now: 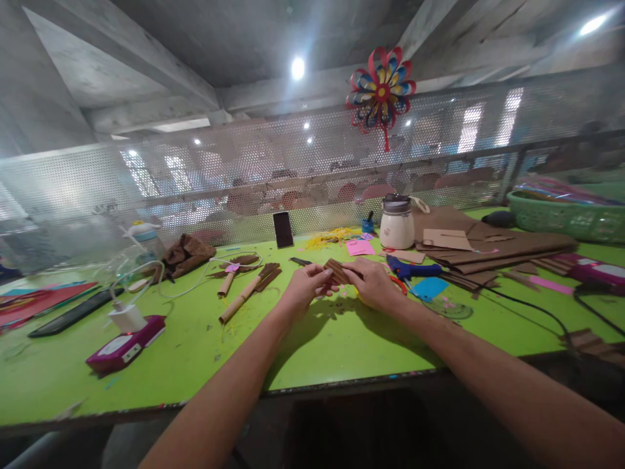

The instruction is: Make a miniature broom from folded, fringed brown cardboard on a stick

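Between my hands, just above the green table (312,355), is a small folded piece of brown paper (336,270) with pleat-like ridges. My left hand (308,284) pinches its left side with thumb and fingers. On the right side, my right hand (374,281) has its fingers closed on the same piece. Orange-handled scissors (399,284) lie partly hidden beside my right hand. A blue glue gun (414,268) rests just beyond them, near a blue paper piece (430,288). Left of my hands lie brown paper rolls with pleated ends (244,296).
A white jar (396,225) and a propped phone (283,230) stand toward the back. Brown paper sheets (508,244) and a green basket (566,218) occupy the right. A purple power strip (127,345) with a white charger sits left. Cables cross both sides.
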`<state>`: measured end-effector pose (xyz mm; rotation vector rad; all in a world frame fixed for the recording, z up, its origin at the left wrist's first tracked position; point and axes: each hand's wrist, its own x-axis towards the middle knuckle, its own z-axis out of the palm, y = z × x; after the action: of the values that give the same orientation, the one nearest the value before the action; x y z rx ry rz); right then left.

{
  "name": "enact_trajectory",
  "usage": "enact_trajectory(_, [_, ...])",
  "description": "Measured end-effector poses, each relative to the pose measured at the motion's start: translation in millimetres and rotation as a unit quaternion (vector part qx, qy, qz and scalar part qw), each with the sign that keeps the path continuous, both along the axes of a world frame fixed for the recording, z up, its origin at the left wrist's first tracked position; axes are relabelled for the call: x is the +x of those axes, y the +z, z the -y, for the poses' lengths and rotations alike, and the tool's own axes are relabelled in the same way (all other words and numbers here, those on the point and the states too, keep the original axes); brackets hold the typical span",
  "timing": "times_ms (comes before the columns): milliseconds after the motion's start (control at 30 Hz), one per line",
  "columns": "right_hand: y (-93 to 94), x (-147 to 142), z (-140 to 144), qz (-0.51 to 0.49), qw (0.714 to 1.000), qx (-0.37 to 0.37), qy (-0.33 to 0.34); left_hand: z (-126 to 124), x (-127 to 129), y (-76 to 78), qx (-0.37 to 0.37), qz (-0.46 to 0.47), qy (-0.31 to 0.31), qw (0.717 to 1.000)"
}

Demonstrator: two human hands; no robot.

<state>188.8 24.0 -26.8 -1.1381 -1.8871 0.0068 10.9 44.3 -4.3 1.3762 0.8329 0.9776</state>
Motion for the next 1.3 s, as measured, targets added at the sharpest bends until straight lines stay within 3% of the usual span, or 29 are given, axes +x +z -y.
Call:
enact_trajectory(267, [-0.1,1.2,-1.4,-0.001,0.999,0.000,0.040,2.3,1.9,3.2,0.022,-0.028,0.008,0.999])
enact_trajectory(400, [0.3,0.8,-1.9,-0.031,0.996,-0.037,0.077,1.0,3.0,1.2,0.012,-0.022,-0.002,1.000])
enact_trajectory(533, [0.7,4.3,-6.0,-0.131,0.983,-0.108,0.069,-0.1,4.3,0.9,0.024,-0.005,0.025,0.999])
enact_trajectory(633, [3.3,8.5,-9.0,-0.260,0.946,-0.180,0.072,-1.3,4.2,2.0,0.034,0.016,0.064,0.997])
enact_trajectory(767, [6.8,10.5,-9.5,-0.458,0.837,-0.286,0.092,-2.9,3.0,3.7,0.041,0.018,0.107,0.993])
enact_trajectory(833, [6.3,9.0,-8.7,-0.486,0.808,-0.316,0.108,-4.2,2.2,3.9,0.047,0.020,0.127,0.991])
enact_trajectory(967, [0.2,1.9,-6.2,-0.463,0.791,-0.362,0.169,-8.4,0.9,2.0,0.063,0.042,0.151,0.986])
enact_trajectory(1067, [-5.6,-5.0,-3.6,-0.422,0.795,-0.385,0.204,-10.2,1.8,-0.5,0.062,0.064,0.155,0.984])
enact_trajectory(1300, [-11.8,-11.5,-2.4,-0.410,0.815,-0.344,0.222,-3.0,8.4,-3.5,0.045,0.051,0.109,0.992])
